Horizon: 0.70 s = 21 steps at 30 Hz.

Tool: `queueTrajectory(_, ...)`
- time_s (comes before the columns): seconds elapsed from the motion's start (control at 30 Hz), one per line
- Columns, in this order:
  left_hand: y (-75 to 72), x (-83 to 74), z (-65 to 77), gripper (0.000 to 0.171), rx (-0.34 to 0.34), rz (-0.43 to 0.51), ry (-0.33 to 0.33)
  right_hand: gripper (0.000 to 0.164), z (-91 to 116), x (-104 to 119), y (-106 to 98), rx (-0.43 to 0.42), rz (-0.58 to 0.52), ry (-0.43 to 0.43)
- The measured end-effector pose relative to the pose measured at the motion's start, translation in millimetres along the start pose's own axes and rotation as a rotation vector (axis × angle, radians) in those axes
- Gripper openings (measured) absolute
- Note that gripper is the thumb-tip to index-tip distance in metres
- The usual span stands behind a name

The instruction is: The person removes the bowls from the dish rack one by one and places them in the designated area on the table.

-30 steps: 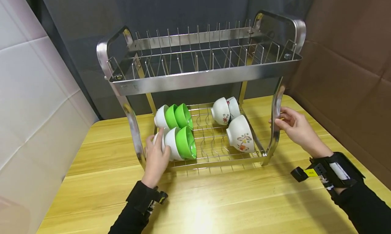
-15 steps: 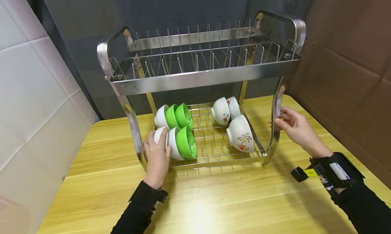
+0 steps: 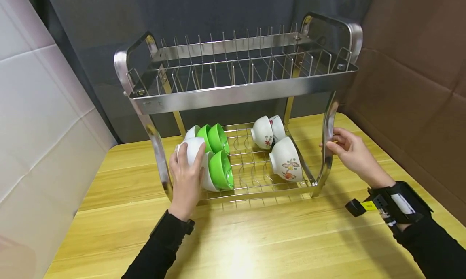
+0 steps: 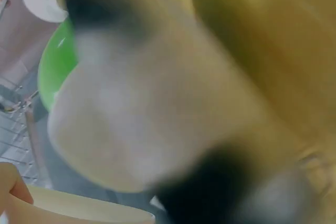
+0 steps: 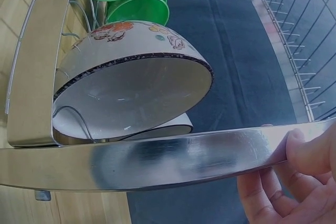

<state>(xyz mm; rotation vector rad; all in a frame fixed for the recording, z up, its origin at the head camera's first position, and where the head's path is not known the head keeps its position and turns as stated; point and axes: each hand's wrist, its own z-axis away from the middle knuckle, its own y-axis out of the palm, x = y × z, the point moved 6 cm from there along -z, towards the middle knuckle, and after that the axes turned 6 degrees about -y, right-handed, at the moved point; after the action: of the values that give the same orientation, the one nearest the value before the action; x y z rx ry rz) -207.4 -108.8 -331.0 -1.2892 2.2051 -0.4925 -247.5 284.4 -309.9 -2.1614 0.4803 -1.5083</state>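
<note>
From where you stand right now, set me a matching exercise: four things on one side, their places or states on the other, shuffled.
Things
1. The person's left grip
2. The person's right grip
3. The front glossy green round bowl
4. The front white floral round bowl

Places or states
A. Right part of the lower tier of the silver metal rack
B. Holding a plain white round bowl
C. Left part of that tier
D. Holding the rack's right upright

Pairs: 1-B; 2-D; 3-C; 4-A
</note>
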Motion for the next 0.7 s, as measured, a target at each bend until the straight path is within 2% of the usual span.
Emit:
queueTrajectory(0.1, -7.0, -5.7, -6.7, 0.065, -0.013, -0.007, 0.043, 0.046, 0.1, -0.9, 0.1, 0.001, -0.004, 0.004)
queueTrajectory(0.2, -16.3, -12.4, -7.5, 0.069, -0.035, -0.015, 0.080, 0.047, -0.1, -1.3, 0.9, 0.007, -0.007, 0.009)
queueTrajectory(0.33, -35.6, -23.4, -0.5, 0.079, -0.086, 0.015, 0.127, 0.047, -0.4, -0.8, 2.3, 0.008, -0.003, 0.008)
queueTrajectory(0.43, -53.3, -28.5, 7.2, 0.083, -0.108, 0.074, 0.139, 0.047, -0.4, -0.8, 2.0, 0.011, -0.005, 0.006)
queueTrajectory(0.57, -77.0, -26.2, 18.6, 0.079, -0.120, 0.163, 0.105, 0.046, -0.4, -1.3, 0.8, 0.011, -0.007, -0.003)
queueTrajectory(0.7, -100.3, -19.6, 31.9, 0.071, -0.111, 0.208, 0.013, 0.046, -0.5, -1.5, -0.1, 0.005, 0.001, -0.012)
